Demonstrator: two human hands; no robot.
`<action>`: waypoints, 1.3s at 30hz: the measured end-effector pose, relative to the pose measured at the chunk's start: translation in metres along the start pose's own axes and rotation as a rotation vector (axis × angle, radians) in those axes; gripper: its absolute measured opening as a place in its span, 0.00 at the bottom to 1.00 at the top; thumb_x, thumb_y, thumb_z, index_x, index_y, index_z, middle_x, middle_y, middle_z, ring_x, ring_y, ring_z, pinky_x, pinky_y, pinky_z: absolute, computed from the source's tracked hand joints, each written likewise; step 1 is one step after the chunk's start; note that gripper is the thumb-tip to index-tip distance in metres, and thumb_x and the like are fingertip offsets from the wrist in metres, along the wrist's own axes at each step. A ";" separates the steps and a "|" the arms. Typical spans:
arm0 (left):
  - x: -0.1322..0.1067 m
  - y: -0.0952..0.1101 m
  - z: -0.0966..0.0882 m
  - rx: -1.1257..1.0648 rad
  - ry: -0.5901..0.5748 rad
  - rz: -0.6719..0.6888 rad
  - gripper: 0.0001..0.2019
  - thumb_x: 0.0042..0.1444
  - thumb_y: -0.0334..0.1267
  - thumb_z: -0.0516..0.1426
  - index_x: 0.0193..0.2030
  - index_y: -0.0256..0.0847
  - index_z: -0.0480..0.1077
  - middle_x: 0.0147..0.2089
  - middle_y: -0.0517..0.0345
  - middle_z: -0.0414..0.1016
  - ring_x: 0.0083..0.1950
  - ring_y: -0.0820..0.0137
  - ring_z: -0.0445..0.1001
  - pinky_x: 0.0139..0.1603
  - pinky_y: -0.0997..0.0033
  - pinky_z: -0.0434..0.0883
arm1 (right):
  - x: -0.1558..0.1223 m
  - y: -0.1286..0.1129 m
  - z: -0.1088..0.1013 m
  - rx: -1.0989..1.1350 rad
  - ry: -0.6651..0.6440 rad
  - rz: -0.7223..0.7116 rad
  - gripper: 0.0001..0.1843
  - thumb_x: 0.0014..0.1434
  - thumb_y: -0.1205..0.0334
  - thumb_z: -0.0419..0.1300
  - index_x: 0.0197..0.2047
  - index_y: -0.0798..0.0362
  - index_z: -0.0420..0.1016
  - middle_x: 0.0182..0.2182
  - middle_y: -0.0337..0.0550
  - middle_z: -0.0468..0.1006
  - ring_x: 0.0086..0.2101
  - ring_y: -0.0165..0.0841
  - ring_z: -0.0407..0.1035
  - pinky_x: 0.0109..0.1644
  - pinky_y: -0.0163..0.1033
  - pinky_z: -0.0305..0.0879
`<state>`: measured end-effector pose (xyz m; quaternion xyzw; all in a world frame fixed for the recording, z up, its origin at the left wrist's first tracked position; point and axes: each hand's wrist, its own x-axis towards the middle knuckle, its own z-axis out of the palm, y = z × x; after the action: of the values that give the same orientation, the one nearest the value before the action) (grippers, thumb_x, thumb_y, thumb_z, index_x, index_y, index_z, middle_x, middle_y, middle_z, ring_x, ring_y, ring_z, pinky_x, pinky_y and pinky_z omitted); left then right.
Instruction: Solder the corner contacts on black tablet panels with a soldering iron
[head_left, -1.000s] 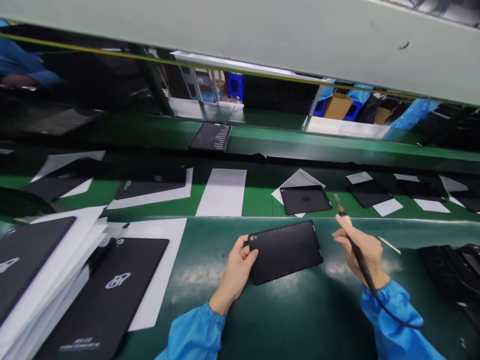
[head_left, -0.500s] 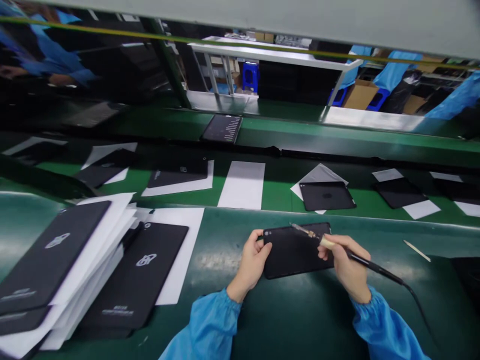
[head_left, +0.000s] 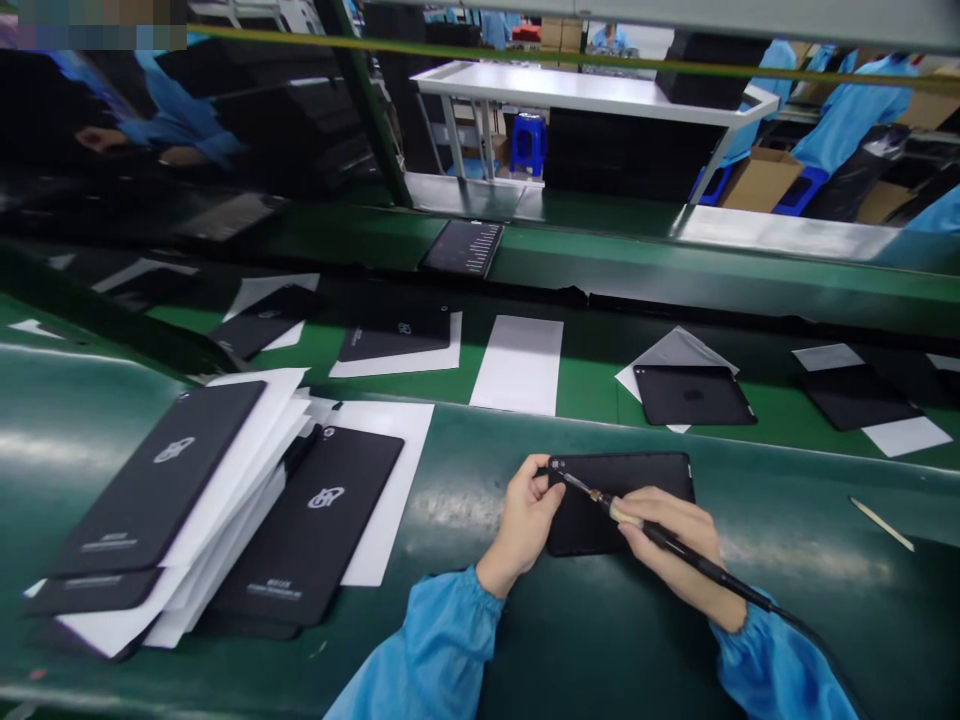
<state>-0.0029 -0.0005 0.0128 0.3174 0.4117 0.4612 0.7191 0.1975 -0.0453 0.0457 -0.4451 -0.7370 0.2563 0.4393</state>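
Green bench (head_left: 600, 640) is filling the near part of the view, shining in patches. On it, the left hand (head_left: 525, 520) is pinching the black panel (head_left: 577, 520) by its left edge; the panel is sitting in front of the person, inner side up. The right hand (head_left: 686, 550) is grasping the iron (head_left: 675, 548) like a pen, fingers closed about the handle. The iron's tip is now pointing at the small holes (head_left: 558, 463) in the panel's upper left corner, close by the left hand; whether it is touching, I cannot tell. Half a second ago the tip was hovering farther right, by the top edge; a second ago the iron was being held clear, right of the panel.

Leftward, a stack (head_left: 180, 470) of dark covers and white papers is leaning, a logo cover (head_left: 326, 530) lying beside it on white paper (head_left: 397, 490). Rightward, a thin stick (head_left: 881, 522) is lying. Beyond the bench, a green belt (head_left: 589, 395) is bearing other covers (head_left: 694, 395) on papers, and one bare sheet (head_left: 517, 365) is lying among them. Past it a tablet (head_left: 461, 247) is resting; farther off a blue stool (head_left: 529, 143) is standing near a white table (head_left: 562, 83). More of the stack is showing than a second ago.
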 end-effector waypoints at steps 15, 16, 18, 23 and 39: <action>-0.001 -0.001 -0.002 0.028 -0.008 0.015 0.15 0.52 0.38 0.65 0.42 0.41 0.65 0.31 0.59 0.79 0.26 0.74 0.75 0.28 0.78 0.69 | 0.009 0.002 -0.002 0.039 -0.034 0.017 0.13 0.61 0.71 0.62 0.47 0.50 0.80 0.39 0.45 0.82 0.40 0.35 0.77 0.44 0.39 0.75; 0.000 -0.001 -0.002 0.032 -0.010 0.018 0.15 0.52 0.38 0.65 0.43 0.40 0.65 0.31 0.59 0.79 0.27 0.73 0.75 0.28 0.78 0.69 | 0.011 0.002 -0.002 0.042 -0.039 0.016 0.12 0.61 0.70 0.62 0.47 0.50 0.80 0.39 0.46 0.82 0.40 0.36 0.77 0.44 0.39 0.75; 0.000 -0.002 -0.002 0.037 -0.013 0.021 0.15 0.52 0.38 0.64 0.43 0.40 0.65 0.31 0.58 0.79 0.27 0.73 0.76 0.29 0.77 0.69 | 0.013 0.002 -0.004 0.048 -0.051 0.012 0.12 0.61 0.69 0.62 0.48 0.50 0.80 0.39 0.46 0.82 0.40 0.36 0.77 0.44 0.39 0.75; 0.001 -0.001 -0.001 0.034 -0.009 0.008 0.15 0.52 0.38 0.64 0.43 0.40 0.64 0.30 0.60 0.79 0.25 0.74 0.74 0.27 0.78 0.68 | 0.018 -0.002 -0.013 0.046 -0.059 0.042 0.11 0.62 0.68 0.62 0.47 0.49 0.81 0.39 0.46 0.81 0.39 0.35 0.77 0.43 0.38 0.75; -0.002 0.001 0.000 0.039 -0.004 -0.002 0.15 0.52 0.38 0.64 0.42 0.41 0.65 0.29 0.60 0.78 0.26 0.73 0.74 0.28 0.77 0.69 | 0.039 -0.002 -0.023 0.028 -0.159 0.071 0.10 0.63 0.62 0.62 0.46 0.50 0.82 0.40 0.47 0.82 0.40 0.36 0.78 0.45 0.39 0.76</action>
<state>-0.0041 -0.0017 0.0137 0.3320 0.4195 0.4517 0.7140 0.2082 -0.0124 0.0743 -0.4431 -0.7495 0.3166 0.3764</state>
